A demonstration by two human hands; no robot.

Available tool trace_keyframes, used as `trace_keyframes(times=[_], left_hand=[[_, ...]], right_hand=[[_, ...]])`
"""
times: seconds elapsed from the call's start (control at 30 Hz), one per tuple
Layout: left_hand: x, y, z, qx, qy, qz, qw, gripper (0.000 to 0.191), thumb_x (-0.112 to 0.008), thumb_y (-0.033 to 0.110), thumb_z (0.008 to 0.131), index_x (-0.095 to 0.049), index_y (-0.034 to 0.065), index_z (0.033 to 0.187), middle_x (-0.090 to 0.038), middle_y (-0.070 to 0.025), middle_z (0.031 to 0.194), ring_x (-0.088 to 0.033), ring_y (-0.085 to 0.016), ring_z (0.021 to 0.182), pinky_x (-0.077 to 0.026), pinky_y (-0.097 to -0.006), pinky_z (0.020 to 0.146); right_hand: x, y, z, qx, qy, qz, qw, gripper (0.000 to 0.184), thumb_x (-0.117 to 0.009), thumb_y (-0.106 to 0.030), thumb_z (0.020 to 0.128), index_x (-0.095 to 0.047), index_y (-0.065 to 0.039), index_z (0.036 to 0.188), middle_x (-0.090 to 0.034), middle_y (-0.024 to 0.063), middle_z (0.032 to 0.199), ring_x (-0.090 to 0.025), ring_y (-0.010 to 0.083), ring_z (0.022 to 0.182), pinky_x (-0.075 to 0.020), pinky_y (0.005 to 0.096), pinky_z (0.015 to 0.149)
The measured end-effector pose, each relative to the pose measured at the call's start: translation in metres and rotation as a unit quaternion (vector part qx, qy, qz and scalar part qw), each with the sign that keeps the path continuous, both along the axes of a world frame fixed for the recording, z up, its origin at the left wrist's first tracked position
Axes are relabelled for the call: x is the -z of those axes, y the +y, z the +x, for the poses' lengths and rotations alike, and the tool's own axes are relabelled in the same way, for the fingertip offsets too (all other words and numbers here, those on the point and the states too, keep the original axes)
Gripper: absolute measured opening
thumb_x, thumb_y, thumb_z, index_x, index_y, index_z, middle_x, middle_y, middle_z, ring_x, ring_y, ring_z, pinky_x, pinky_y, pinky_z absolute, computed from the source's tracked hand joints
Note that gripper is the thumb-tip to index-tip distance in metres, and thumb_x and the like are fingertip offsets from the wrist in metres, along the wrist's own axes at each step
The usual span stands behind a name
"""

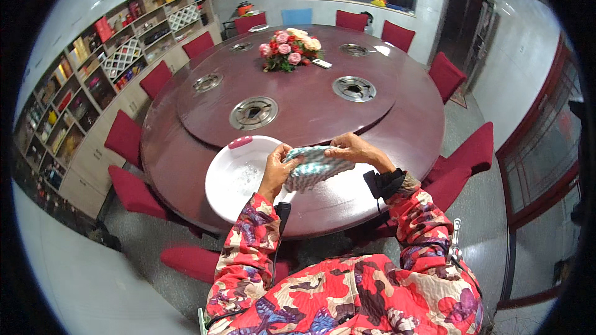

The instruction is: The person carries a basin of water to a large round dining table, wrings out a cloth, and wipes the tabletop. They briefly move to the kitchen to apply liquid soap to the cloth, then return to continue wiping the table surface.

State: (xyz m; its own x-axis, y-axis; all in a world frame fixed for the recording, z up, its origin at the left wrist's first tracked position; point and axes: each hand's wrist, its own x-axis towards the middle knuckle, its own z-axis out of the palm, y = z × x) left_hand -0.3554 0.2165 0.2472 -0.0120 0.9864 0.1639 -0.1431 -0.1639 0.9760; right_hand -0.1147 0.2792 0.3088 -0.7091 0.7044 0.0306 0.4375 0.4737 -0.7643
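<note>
A green-and-white patterned cleaning cloth (316, 170) is stretched between both hands above the near part of a round dark red table (181, 172). My left hand (277, 171) grips the cloth's left end, over the right side of a white plastic basin (219, 186). My right hand (357, 150) pinches the upper right part of the cloth, over the table. Water with some bubbles lies in the basin, whose rim carries a dark pink grip with white dots (240, 142).
A raised round turntable (298, 102) bears several metal burner inserts (253, 112), a flower arrangement (291, 49) and a small white device (321, 63). Red-covered chairs (125, 139) surround the table. Shelves (111, 51) line the left wall.
</note>
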Motion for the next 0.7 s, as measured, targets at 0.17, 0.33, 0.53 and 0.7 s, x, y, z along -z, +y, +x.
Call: trace_keyframes(times=[0.17,0.33,0.53,0.7], left_hand=[[-0.02,0.017,0.034,0.132,-0.008,-0.044,0.99,0.014,-0.065,0.009,0.085,-0.052,0.0067,0.091,-0.059,-0.0003,0.086,-0.056,-0.008,0.079,-0.047,-0.023,0.071],[-0.018,0.036,0.068,0.184,-0.091,-0.098,0.974,0.027,-0.068,0.015,0.083,-0.051,0.0071,0.103,-0.058,0.0007,0.088,-0.058,-0.009,0.083,-0.047,-0.0236,0.073],[0.009,0.051,0.082,0.131,-0.06,-0.046,0.989,0.032,-0.066,0.007,0.082,-0.051,0.0084,0.11,-0.055,0.0028,0.093,-0.052,-0.006,0.083,-0.041,-0.0209,0.069],[0.006,0.068,0.088,0.088,0.095,0.027,0.991,0.025,-0.061,-0.002,0.078,-0.06,0.006,0.101,-0.054,0.0051,0.087,-0.047,-0.003,0.073,-0.039,-0.0178,0.066]], right_hand=[[0.003,0.006,0.052,0.061,0.171,-0.119,0.976,0.028,-0.064,-0.034,0.086,-0.063,-0.006,0.085,-0.055,-0.0028,0.068,-0.048,0.0048,0.063,-0.0371,0.02,0.051],[0.009,0.008,0.083,0.109,0.348,-0.175,0.915,0.033,-0.065,-0.032,0.085,-0.061,-0.004,0.103,-0.058,-0.0008,0.092,-0.051,0.0082,0.087,-0.0392,0.0234,0.079],[0.031,0.004,0.115,0.193,0.323,-0.285,0.882,0.031,-0.063,-0.023,0.086,-0.061,-0.002,0.109,-0.062,0.0046,0.091,-0.06,0.0101,0.08,-0.0504,0.0249,0.071],[0.032,0.03,0.134,0.158,0.317,-0.239,0.904,0.027,-0.061,-0.02,0.086,-0.063,-0.003,0.107,-0.062,0.0031,0.087,-0.058,0.0099,0.077,-0.0472,0.0234,0.069]])
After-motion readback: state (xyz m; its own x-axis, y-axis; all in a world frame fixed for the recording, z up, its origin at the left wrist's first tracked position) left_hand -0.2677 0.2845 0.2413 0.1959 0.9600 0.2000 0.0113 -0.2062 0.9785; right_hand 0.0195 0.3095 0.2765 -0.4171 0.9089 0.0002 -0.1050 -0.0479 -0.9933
